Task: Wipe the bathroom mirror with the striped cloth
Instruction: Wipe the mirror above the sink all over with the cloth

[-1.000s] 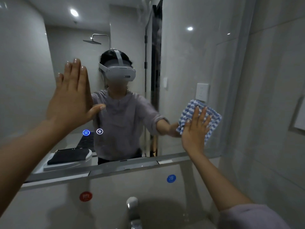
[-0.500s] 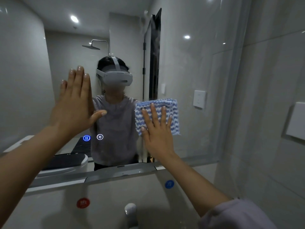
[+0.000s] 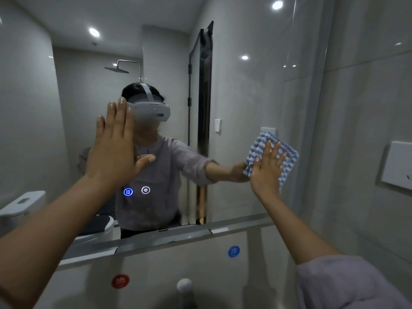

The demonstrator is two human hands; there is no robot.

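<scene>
The bathroom mirror (image 3: 245,97) fills the wall ahead and reflects a person in a headset. My right hand (image 3: 266,168) presses the blue-and-white striped cloth (image 3: 287,156) flat against the glass near the mirror's right edge, fingers spread over it. My left hand (image 3: 114,148) lies flat on the glass at the left, fingers together and pointing up, thumb out to the right. It holds nothing.
Two lit touch icons (image 3: 136,191) glow in the mirror below my left hand. A tap (image 3: 184,288) stands at the bottom centre, between a red sticker (image 3: 120,281) and a blue sticker (image 3: 233,251). A tiled wall with a white panel (image 3: 396,165) stands close on the right.
My right hand slid the cloth from the right edge to the mirror's middle, then back to the right edge. My left hand stayed flat on the glass.
</scene>
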